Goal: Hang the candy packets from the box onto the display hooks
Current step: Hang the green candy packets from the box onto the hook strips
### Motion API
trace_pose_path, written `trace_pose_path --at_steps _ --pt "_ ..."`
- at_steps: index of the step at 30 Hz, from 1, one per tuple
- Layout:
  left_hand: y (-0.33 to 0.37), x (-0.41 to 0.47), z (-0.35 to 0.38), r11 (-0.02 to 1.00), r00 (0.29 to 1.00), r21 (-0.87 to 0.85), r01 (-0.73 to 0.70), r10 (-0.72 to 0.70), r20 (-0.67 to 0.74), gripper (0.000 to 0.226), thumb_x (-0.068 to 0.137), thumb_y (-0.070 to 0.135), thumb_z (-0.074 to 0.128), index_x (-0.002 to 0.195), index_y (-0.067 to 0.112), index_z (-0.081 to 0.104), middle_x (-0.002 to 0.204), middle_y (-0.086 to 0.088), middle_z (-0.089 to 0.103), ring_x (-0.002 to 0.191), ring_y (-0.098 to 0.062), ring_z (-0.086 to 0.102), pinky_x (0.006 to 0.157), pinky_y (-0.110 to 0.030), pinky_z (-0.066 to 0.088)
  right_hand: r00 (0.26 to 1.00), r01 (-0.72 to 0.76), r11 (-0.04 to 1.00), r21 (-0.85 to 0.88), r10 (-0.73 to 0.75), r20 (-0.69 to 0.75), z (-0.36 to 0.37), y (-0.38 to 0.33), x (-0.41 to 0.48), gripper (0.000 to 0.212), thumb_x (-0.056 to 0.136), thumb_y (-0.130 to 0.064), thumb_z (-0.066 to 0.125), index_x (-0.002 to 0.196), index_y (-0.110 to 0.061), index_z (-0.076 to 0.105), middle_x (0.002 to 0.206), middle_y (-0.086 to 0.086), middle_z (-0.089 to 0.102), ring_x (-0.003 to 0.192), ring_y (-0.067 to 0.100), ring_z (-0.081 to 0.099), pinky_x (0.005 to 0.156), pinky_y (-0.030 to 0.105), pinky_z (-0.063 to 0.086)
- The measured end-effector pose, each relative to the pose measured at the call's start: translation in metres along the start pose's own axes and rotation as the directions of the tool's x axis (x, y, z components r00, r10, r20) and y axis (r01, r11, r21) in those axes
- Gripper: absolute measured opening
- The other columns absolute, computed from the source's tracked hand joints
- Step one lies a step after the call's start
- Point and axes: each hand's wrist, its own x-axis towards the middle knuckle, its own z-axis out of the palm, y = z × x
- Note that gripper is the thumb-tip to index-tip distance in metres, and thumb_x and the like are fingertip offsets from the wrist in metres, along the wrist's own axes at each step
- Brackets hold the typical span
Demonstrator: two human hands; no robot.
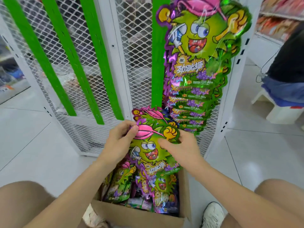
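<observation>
Two hands, left hand (pixel 121 137) and right hand (pixel 182 148), fingers curled, pinching one candy packet (pixel 151 150) by its upper edges above the box (pixel 139 216); step: lifted out, unhung; next probably requires threading its top onto the green display strip (pixel 158 63).

Shop: mesh display rack (pixel 134 51), stocked shelves (pixel 278 15)

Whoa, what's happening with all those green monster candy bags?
A person crouches over a cardboard box that holds loose packets. The left hand and the right hand pinch one candy packet near its top, raised above the box. A column of hung packets runs down the green strip on the mesh rack ahead, so this one probably goes there next.
</observation>
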Motion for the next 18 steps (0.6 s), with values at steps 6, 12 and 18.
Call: trace_pose_path --at_steps 6,12,18 --pt "0.079 0.025 0.004 0.955 0.985 0.258 -0.148 0.121 0.121 0.020 0.106 0.030 0.063 0.088 0.025 0.068 0.068 0.013 0.058 0.065 -0.007 0.051 0.067 -0.033 0.039 0.687 0.617 0.652 -0.440 -0.719 -0.102 -0.019 -0.060 0.018 0.043 0.093 -0.021 0.073 0.136 -0.021 0.067 0.123 -0.008 0.069 0.118 0.012 0.061 0.105 0.033 0.046" --pt "0.176 0.053 0.010 0.881 0.963 0.388 -0.269 0.236 0.131 0.021 0.100 0.049 0.058 0.089 0.035 0.068 0.067 0.015 0.062 0.068 -0.011 0.058 0.073 -0.037 0.044 0.687 0.659 0.651 -0.376 -0.725 -0.052 -0.063 -0.137 0.048 0.020 0.098 -0.023 0.074 0.118 -0.026 0.073 0.103 -0.017 0.073 0.084 -0.015 0.057 0.083 0.018 0.047" --pt "0.279 0.079 0.024 0.788 0.851 0.428 -0.442 0.520 -0.079 0.017 0.102 0.029 0.059 0.105 0.028 0.076 0.097 0.014 0.073 0.090 -0.001 0.065 0.078 -0.018 0.046 0.657 0.696 0.674 -0.246 -0.737 -0.160 -0.119 -0.213 0.065 0.018 0.092 -0.012 0.078 0.102 -0.026 0.080 0.093 -0.018 0.078 0.088 0.001 0.073 0.084 0.026 0.058"
